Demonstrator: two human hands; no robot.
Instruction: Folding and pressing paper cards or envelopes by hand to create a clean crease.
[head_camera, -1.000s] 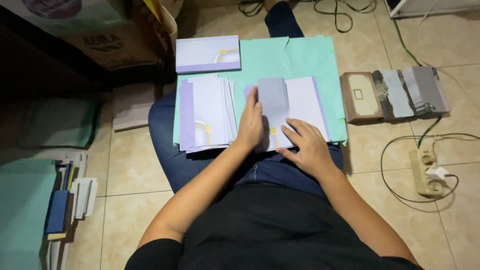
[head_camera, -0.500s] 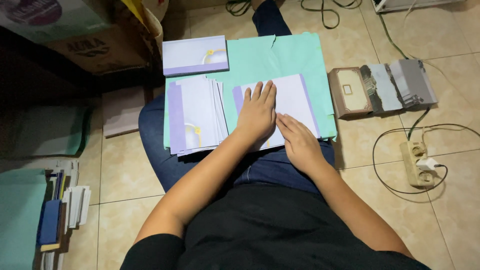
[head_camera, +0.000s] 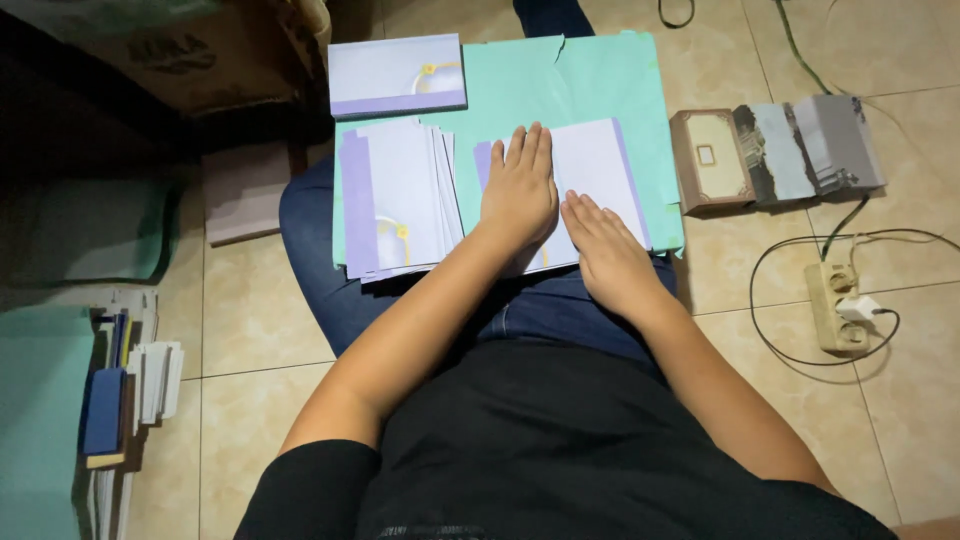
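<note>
fingers of the left hand (head_camera: 520, 190) lie flat and pressed together on a folded lilac-edged white card (head_camera: 590, 180); the right hand (head_camera: 605, 250) lies flat beside it, fingers close (no pinch seen). the card rests on a teal sheet (head_camera: 600, 80) across the lap, just beside a fanned card stack (head_camera: 395, 205). risk, judged: uneven pressure could skew the crease, or a nudge could slide the stack off the lap.

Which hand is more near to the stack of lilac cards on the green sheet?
Left. The left hand lies flat just right of the stack of lilac cards; the right hand is farther right.
</note>
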